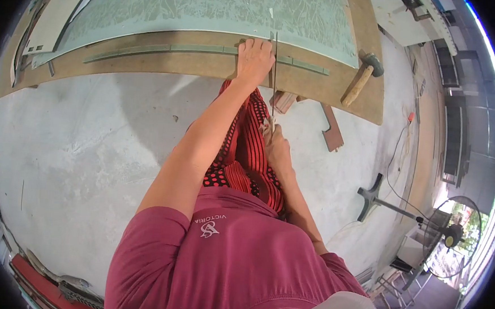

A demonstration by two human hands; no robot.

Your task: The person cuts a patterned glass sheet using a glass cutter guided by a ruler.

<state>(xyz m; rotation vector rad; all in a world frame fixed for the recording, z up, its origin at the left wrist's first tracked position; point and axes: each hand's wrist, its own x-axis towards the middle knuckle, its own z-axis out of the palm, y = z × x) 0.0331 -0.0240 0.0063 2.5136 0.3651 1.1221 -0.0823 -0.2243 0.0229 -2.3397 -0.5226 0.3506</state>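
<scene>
A long, narrow grey-green strip [200,48] lies across the brown board near its front edge. My left hand [255,58] is on the strip, its fingers together and curled over it, pressing it against the board. Just right of that hand, a long thin saw-like blade [274,71] crosses the strip, pointing away from me. Below the board's edge my right hand [276,140] is closed round the blade's handle, which looks wrapped in pale material. The blade's teeth are too small to tell.
A large green patterned sheet [211,8] covers the back of the brown board [151,63]. A hammer [364,79] lies at the right, pale panels [54,18] at the left. Reddish-brown pieces [332,131] lie on the floor below, and a standing fan [452,236] is at lower right.
</scene>
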